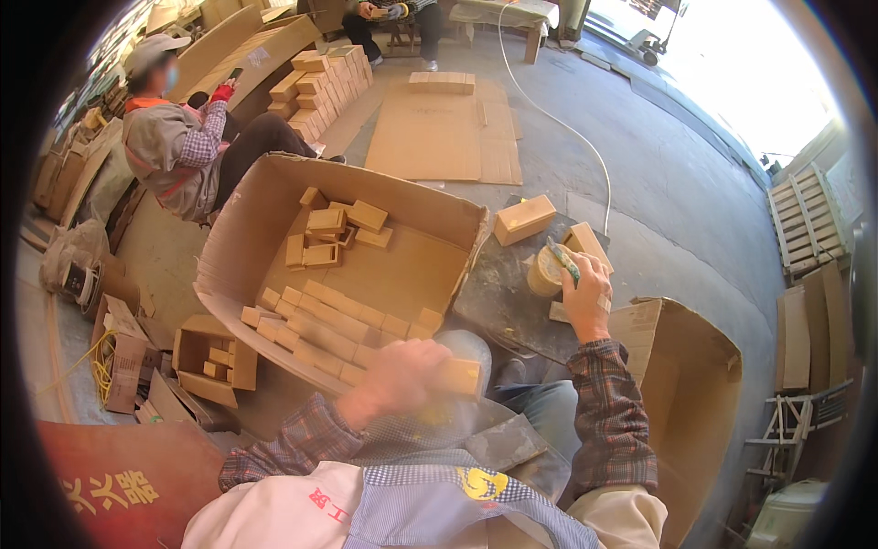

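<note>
My left hand [398, 380], smeared by motion, is closed round a small light-wood block [459, 377] over my lap. My right hand [586, 300] grips a thin greenish tool [564, 262], perhaps a putty knife or brush; its tip is too small to make out. The tool leans over a tan round tub [543, 276] on a dark worktop [498, 295]. Beside the tub stand a wooden block [525, 220] and another block [586, 240]. Left of the worktop, a large open carton [430, 203] contains neat rows of blocks [334, 320] and a loose heap of box-like pieces [326, 221].
A second open carton [690, 380] stands by my right arm. Someone [178, 137] sits beyond the large carton, holding a phone. Behind are stacked blocks [320, 91] and flattened cardboard [425, 137]. A pale hose [585, 137] crosses the floor; a small carton [197, 352] lies left.
</note>
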Tool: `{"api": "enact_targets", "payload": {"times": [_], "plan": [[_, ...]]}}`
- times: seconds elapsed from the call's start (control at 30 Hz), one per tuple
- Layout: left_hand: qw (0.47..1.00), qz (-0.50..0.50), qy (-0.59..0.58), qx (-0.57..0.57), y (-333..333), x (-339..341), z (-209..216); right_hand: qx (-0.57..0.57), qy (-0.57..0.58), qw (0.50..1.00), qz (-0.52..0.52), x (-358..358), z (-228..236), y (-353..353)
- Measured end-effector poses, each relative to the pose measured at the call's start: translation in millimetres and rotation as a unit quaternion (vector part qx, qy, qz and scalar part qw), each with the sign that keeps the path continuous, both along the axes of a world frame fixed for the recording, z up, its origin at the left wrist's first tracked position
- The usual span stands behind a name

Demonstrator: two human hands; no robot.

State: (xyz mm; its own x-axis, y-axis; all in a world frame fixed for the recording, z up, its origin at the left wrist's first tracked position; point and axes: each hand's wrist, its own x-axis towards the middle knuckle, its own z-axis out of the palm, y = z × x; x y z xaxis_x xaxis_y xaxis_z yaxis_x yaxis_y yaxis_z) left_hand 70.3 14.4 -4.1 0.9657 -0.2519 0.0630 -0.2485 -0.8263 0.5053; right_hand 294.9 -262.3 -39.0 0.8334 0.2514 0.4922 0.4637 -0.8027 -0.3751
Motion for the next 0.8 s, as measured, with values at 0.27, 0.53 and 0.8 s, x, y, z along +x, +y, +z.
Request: {"api": "enact_targets", "payload": {"times": [0.27,0.53,0.8], "plan": [[0.999,-0.033,-0.002,-0.003,3,4,-33,-0.238,-0.014,0.971,-0.010,60,-45,-9],[1.000,-0.006,0.005,-0.026,-2,10,-29,0.086,0.073,0.990,0.080,-16,-6,3],[0.997,-0.012,0.028,-0.064,3,15,-27,0.192,0.199,0.947,0.163,-176,9,15]]}}
